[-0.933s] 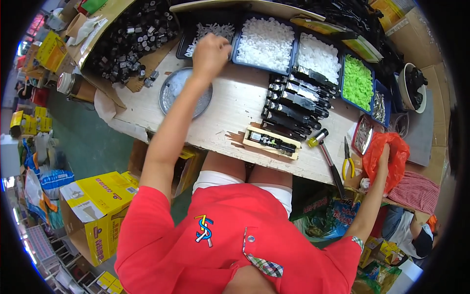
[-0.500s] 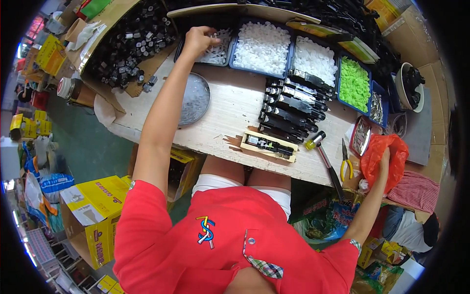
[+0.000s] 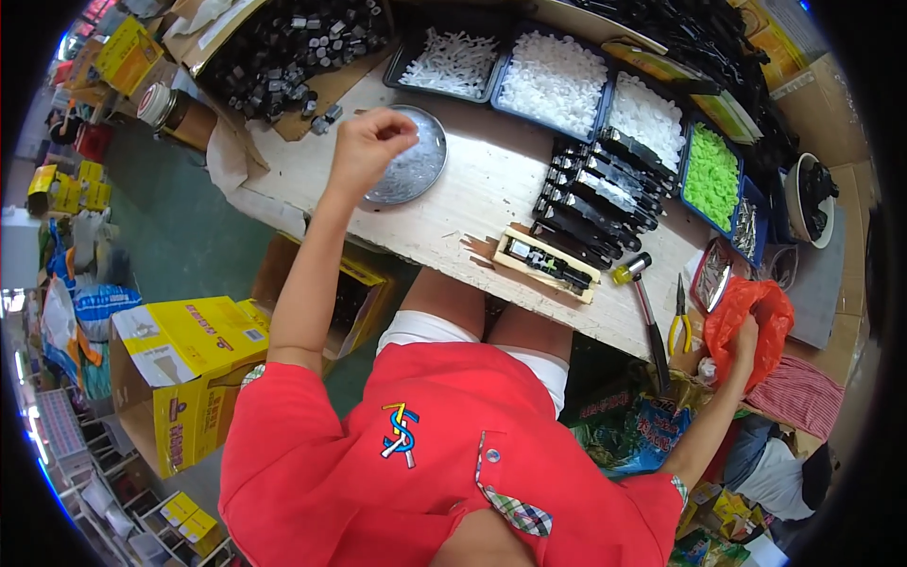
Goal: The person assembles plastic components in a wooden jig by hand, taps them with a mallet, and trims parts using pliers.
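My left hand (image 3: 367, 153) hovers at the near-left rim of a round metal dish (image 3: 427, 175), fingers pinched together. Whatever the pinch holds, if anything, is too small to make out. Beyond the dish stands a dark tray of small pale, stick-like parts (image 3: 449, 64). My right hand (image 3: 745, 346) reaches into a red plastic bag (image 3: 767, 317) at the bench's right end, which hides its fingers. Between the hands, a wooden holder (image 3: 510, 248) carries a black mechanical assembly (image 3: 548, 265). Behind it lies a row of similar black assemblies (image 3: 605, 194).
Blue trays hold white parts (image 3: 553, 80), green parts (image 3: 710, 170) and metal pieces (image 3: 745, 227). A hammer (image 3: 646, 307) and yellow-handled pliers (image 3: 679, 321) lie toward the right. Black-and-silver blocks (image 3: 302, 57) fill a carton at the back left. A lidded jar (image 3: 175, 111) stands left.
My left hand has come back from the tray of pale stick-like parts to the round dish, fingers now pinched. My right hand stays at the red bag. The whole view has shifted slightly.
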